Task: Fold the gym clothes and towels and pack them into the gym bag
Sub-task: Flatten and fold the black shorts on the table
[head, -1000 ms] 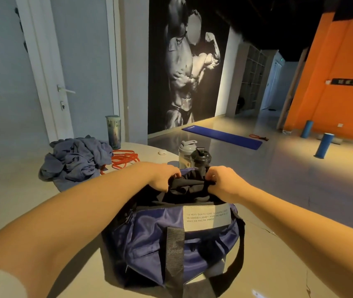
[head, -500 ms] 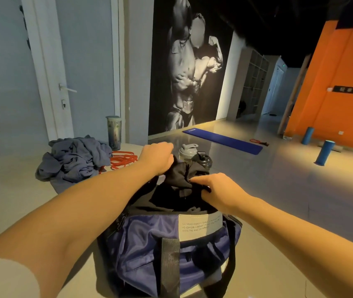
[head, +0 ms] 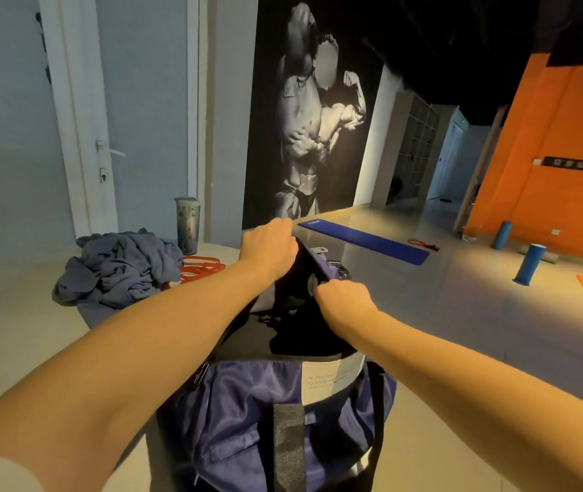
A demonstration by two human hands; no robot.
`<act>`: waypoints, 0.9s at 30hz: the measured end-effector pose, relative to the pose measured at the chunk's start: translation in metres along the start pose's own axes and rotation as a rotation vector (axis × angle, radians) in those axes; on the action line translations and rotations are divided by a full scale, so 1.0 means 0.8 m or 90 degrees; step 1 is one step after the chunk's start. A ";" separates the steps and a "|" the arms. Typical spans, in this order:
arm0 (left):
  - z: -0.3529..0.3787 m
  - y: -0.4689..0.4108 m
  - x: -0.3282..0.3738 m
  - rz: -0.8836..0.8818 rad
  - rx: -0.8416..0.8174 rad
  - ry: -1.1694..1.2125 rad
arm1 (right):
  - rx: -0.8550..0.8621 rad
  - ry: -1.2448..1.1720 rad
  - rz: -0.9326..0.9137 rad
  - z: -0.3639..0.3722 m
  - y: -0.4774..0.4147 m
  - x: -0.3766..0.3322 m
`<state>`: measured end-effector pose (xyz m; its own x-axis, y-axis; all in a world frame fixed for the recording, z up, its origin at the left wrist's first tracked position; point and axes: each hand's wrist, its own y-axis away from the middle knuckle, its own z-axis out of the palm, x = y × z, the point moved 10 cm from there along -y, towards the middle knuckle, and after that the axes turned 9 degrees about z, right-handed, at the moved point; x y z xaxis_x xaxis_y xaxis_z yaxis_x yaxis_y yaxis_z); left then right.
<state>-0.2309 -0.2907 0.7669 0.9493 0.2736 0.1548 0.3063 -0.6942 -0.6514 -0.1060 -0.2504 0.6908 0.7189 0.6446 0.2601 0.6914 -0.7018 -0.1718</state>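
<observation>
While the gym bag [head: 247, 403] sits open on the table [head: 16, 349] right in front of us, we have both hands curled on its lifted far rim. Our left hand [head: 268, 248] is clenched over the top, and our right hand [head: 345, 303] grips it lower down. Black cloth [head: 282, 335] lies in the opening. The crumpled blue-grey clothes pile [head: 119, 268] sits well left of the bag, with an orange band [head: 201, 269] just beside it and a tumbler [head: 187, 225] behind.

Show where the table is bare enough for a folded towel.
Bare table lies left of the gym bag, in front of the clothes pile; a strip right of the bag. The far side is crowded: orange bands, tumbler, bottle tops, left hand, right hand.
</observation>
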 end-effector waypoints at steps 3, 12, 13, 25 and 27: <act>0.017 0.011 -0.006 0.005 -0.028 -0.031 | -0.079 0.037 -0.035 0.046 0.006 -0.012; 0.011 0.066 0.046 0.185 0.013 0.018 | -0.161 -0.222 -0.006 0.058 0.009 0.045; 0.019 0.083 0.065 0.239 -0.017 0.063 | -0.155 -0.214 0.004 0.060 0.009 0.053; 0.102 0.146 0.101 0.309 -0.349 0.007 | -0.179 -0.449 0.143 0.080 0.012 0.099; 0.108 0.147 0.100 0.296 -0.388 -0.033 | -0.198 -0.428 0.129 0.082 0.011 0.098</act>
<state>-0.1247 -0.2931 0.6386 0.9901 -0.1156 -0.0798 -0.1243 -0.9856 -0.1147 -0.0394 -0.1860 0.6471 0.7877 0.4698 -0.3984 0.5605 -0.8150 0.1472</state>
